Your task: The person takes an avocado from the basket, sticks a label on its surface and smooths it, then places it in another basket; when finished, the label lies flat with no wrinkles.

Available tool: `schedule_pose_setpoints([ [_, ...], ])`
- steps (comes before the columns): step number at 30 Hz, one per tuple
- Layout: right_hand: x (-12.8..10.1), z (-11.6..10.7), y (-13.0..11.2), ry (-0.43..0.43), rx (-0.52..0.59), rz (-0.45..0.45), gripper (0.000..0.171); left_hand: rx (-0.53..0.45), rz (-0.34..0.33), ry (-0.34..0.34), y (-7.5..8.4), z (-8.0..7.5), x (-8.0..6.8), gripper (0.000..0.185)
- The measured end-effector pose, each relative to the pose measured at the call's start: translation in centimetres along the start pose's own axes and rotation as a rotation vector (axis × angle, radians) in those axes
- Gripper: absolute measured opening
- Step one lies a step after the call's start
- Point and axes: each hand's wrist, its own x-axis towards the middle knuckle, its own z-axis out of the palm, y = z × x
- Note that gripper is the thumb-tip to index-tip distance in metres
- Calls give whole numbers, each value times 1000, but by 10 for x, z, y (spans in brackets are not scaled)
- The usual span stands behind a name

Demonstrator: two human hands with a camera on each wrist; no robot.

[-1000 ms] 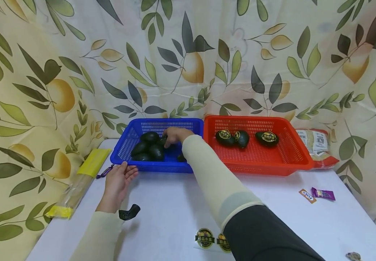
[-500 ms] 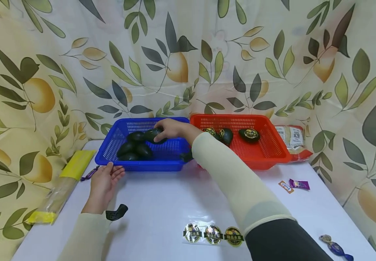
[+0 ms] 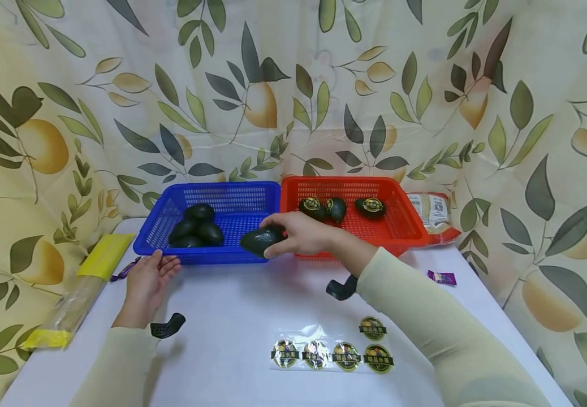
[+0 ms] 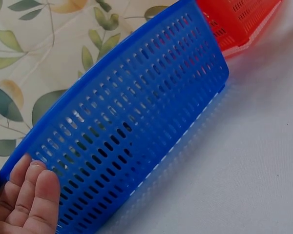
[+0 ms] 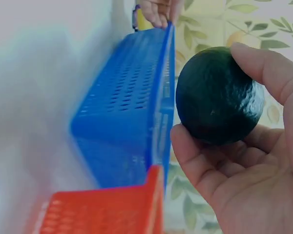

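Observation:
My right hand (image 3: 303, 233) grips a dark green avocado (image 3: 259, 241) between thumb and fingers, in front of the blue basket's right front corner. In the right wrist view the avocado (image 5: 217, 95) is glossy, and no sticker shows on its visible side. My left hand (image 3: 144, 285) holds the front left rim of the blue basket (image 3: 242, 258), thumb at the rim and fingers along the outer wall. Several plain avocados (image 3: 197, 227) lie piled in that basket's left part. In the red basket (image 3: 400, 226) are 3 avocados (image 3: 371, 207) with black-and-gold stickers.
A clear sheet of round black-and-gold stickers (image 3: 331, 356) lies on the white table (image 3: 222, 316). At the left is a yellow-ended clear packet (image 3: 77, 288); a red-and-white bag (image 3: 433, 215) stands beside the red basket. A purple wrapped candy (image 3: 442, 277) lies at the right.
My right hand has lifted an avocado out of the blue basket and brought it right and toward me. The left hand stays at the basket rim. The head view has shifted to the right.

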Motion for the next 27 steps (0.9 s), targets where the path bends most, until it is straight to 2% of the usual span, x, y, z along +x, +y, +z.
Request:
schedule_pose_setpoints([
  [6, -33, 25, 24, -4, 22, 18, 51, -35, -10, -4, 2, -7, -2, 29],
  [14, -43, 60, 62, 0, -45, 101, 54, -36, -4, 7, 3, -7, -2, 28],
  [19, -48, 69, 72, 33, -67, 109, 57, -31, -6, 0, 1, -2, 0, 26],
  [27, -54, 71, 75, 56, -90, 98, 67, -27, -13, 11, -1, 0, 2, 29],
])
